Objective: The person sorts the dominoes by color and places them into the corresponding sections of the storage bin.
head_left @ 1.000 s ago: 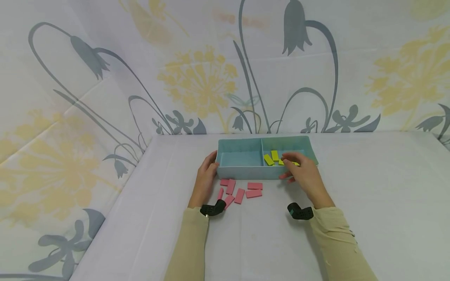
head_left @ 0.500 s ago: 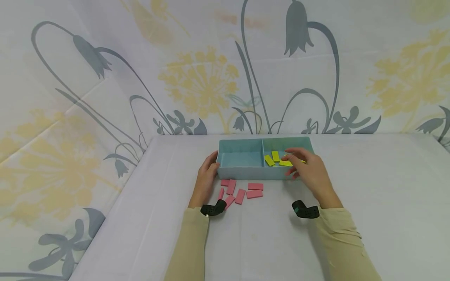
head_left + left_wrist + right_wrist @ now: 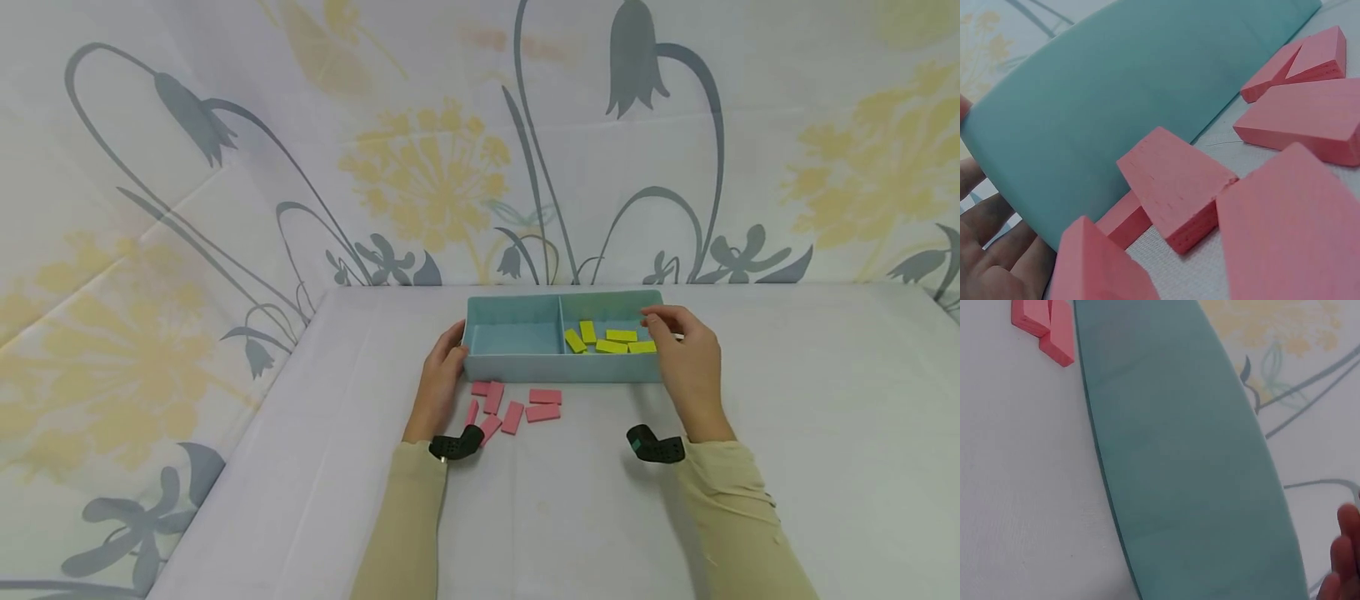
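A light blue two-compartment box (image 3: pixel 517 368) lies on the white cloth. My left hand (image 3: pixel 438 379) grips its left end, thumb at the front corner and fingers around the side; the left wrist view shows those fingers (image 3: pixel 997 244) against the box. Several yellow blocks (image 3: pixel 621 336) lie in the right compartment. Over that compartment's right end is my right hand (image 3: pixel 690 362), fingers loosely bent with nothing visible between them. Its fingertips (image 3: pixel 1347 550) appear beyond the rim in the right wrist view. Several pink blocks (image 3: pixel 512 418) lie in front of the box, near the left hand.
The left compartment (image 3: pixel 513 337) shows a bare floor beside the divider (image 3: pixel 560 325). One pink block leans on another close to the box's front wall (image 3: pixel 1116 94). A flower-patterned cloth (image 3: pixel 420 167) hangs right behind the box.
My right hand has moved right from over the yellow blocks to the box's right end, uncovering more of them. Some yellow blocks under it have shifted. The left hand stays on the box.
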Motion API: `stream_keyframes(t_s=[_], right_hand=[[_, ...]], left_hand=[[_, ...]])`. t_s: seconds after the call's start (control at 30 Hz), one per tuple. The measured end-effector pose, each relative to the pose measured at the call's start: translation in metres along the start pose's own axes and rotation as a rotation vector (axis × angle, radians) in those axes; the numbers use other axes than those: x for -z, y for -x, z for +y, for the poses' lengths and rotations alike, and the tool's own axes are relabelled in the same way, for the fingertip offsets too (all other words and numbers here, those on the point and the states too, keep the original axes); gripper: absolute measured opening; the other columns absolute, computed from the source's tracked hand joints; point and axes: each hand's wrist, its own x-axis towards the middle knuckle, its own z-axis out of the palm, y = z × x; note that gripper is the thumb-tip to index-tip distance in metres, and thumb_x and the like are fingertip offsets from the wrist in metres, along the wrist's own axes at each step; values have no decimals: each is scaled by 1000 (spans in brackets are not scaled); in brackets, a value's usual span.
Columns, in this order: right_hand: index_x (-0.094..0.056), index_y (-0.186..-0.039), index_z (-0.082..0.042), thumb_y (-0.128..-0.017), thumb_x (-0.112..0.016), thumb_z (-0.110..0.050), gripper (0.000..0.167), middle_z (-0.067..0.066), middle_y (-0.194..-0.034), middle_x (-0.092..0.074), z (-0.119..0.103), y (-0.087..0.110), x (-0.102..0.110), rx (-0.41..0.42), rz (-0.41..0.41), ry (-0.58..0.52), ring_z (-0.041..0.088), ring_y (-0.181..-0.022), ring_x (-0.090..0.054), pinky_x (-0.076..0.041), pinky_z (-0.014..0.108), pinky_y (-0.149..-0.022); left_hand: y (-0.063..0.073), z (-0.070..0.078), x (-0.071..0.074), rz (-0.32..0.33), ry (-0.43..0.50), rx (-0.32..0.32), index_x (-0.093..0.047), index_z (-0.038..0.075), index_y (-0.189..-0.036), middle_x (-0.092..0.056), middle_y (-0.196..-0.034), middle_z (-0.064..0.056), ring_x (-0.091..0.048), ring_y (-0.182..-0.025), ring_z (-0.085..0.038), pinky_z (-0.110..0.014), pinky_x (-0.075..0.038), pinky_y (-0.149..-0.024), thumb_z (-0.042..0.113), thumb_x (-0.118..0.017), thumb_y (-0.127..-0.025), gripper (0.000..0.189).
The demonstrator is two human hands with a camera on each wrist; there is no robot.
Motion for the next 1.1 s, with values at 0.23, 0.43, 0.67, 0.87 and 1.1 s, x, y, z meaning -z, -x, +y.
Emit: stream_keyframes(t_s=[0.23,0.43,0.67,0.87,1.1], right_hand=[[-47,-128,-11,-93,-40,-34,43,10,-137,-35,5,-1,6,-32,-111,37,31,-126,-28,-25,51,-97],[-13,-144,-17,-94,-36,-35,58,3,-148,-11,18,-3,5,-95,-239,-60,23,-134,-7,-13,49,-104],[-5,-145,-17,-95,-31,-19,56,7,-148,-10,24,-7,11,-200,-258,-265,20,-134,-10,-14,43,-105],[-5,-144,-15,-95,-35,-21,58,10,-148,-6,31,-8,12,-285,-280,-392,22,-134,-9,-11,40,-106],[2,-144,-14,-94,-40,-29,67,10,-149,1,37,-7,11,-354,-293,-511,19,-135,-3,-6,36,-107]], left_hand=[[-9,-17,1,26,-4,4,-38,14,-136,-35,-139,-6,-34,-125,-20,-38,-30,-100,19,-41,-91,45],[-7,-13,0,28,-7,22,-39,13,-135,-36,-139,-5,-35,-125,-19,-34,-32,-98,17,-41,-91,44],[-10,-16,2,30,-29,28,-38,13,-135,-36,-139,-4,-37,-124,-18,-35,-34,-97,19,-41,-91,45],[-9,-12,4,26,-71,53,-39,13,-135,-38,-138,-4,-38,-123,-17,-35,-35,-96,21,-42,-91,44],[-9,-10,4,33,-143,85,-39,16,-135,-39,-137,-2,-39,-122,-16,-36,-36,-96,23,-41,-92,44]])
